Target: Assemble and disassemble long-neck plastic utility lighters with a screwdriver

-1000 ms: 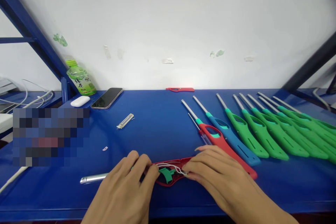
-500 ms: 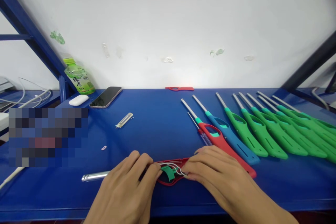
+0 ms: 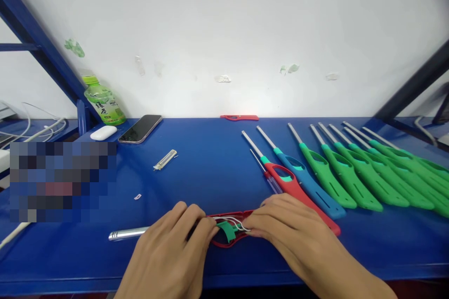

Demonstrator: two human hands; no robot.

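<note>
An opened red lighter casing (image 3: pixel 224 245) lies at the front of the desk between my hands. Inside it show a green trigger (image 3: pixel 228 231) and white wires (image 3: pixel 235 219). My left hand (image 3: pixel 171 247) is closed over the casing's left end, and a silver metal tube (image 3: pixel 126 234) sticks out to the left from under it. On the right end, my right hand (image 3: pixel 291 236) is closed, its fingertips pinching at the wires and the casing edge. What lies beneath both palms is hidden.
Right of centre lie a screwdriver (image 3: pixel 268 175), a red lighter (image 3: pixel 294 191), a blue lighter (image 3: pixel 312 187) and several green lighters (image 3: pixel 365 175). A clear fuel tank (image 3: pixel 164 160), phone (image 3: pixel 141 129), white case (image 3: pixel 103 132) and bottle (image 3: pixel 105 103) sit left. A red casing half (image 3: pixel 242 117) rests by the wall.
Both hands stay on the red casing with barely any movement. The whole view has shifted very slightly.
</note>
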